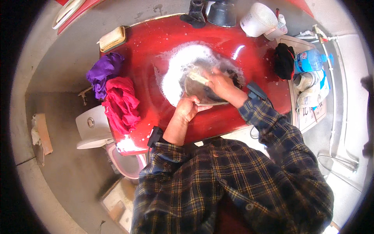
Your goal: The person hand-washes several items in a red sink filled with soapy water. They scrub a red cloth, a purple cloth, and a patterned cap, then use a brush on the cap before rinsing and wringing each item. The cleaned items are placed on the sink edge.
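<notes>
My right hand (220,83) grips a pale scrubbing brush (198,76), its head against the inner side of a greyish rounded item (198,90). The item has a pale rim and a dark patch. I cannot tell whether it is a shallow dish or part of a shoe. My left hand (188,107) holds its near rim, thumb on top and fingers beneath. White foam (178,64) spreads over the red table (152,38) behind and left of the item. Something dark lies in the suds beside my right hand, mostly hidden by it.
At the left edge hang a purple cloth (103,71) and a pinkish-red cloth (122,102). A pale block (112,39) lies behind them. A white bucket (258,19) and a dark container (222,14) stand at the back. Black fabric (284,61) and a plastic bottle (309,60) are right.
</notes>
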Demonstrator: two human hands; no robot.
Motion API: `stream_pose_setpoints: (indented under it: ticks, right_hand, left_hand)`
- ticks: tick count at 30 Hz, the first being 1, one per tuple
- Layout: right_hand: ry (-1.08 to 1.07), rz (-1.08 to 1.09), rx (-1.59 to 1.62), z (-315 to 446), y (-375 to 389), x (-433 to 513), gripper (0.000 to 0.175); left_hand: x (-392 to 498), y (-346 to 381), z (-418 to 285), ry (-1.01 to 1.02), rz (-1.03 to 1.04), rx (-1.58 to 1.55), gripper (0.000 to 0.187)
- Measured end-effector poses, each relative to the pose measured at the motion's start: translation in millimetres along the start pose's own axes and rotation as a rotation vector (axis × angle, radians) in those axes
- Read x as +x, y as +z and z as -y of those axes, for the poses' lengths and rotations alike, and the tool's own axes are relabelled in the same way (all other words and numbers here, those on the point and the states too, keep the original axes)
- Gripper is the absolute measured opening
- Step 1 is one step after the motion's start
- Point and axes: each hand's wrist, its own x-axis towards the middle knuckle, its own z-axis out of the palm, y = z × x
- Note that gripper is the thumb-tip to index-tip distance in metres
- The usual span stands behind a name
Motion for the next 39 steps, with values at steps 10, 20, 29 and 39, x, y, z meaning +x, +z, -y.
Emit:
stream_pose_setpoints:
  ticks: [10, 20, 29, 39]
  right_hand:
    - [0.004, 0.089, 0.160, 52, -24, -24, 0.044]
    - [0.244, -0.067, -0.153, -18, -18, 1, 0.039]
    - [0.145, -0.172, 0.234, 33, -16, -6, 0.043]
    - [0.091, -0.217, 0.233, 23, -2, -22, 0.048]
  left_hand:
    - [-3, 3, 0, 0.053, 0.047, 0.158, 0.075]
    - [-12, 6, 0, 0.228, 0.064, 0.077, 0.081]
    - [-11, 6, 2, 0.260, 0.029, 0.112, 0.078]
    - [-17, 7, -6, 0.239, 0.039, 0.067, 0.066]
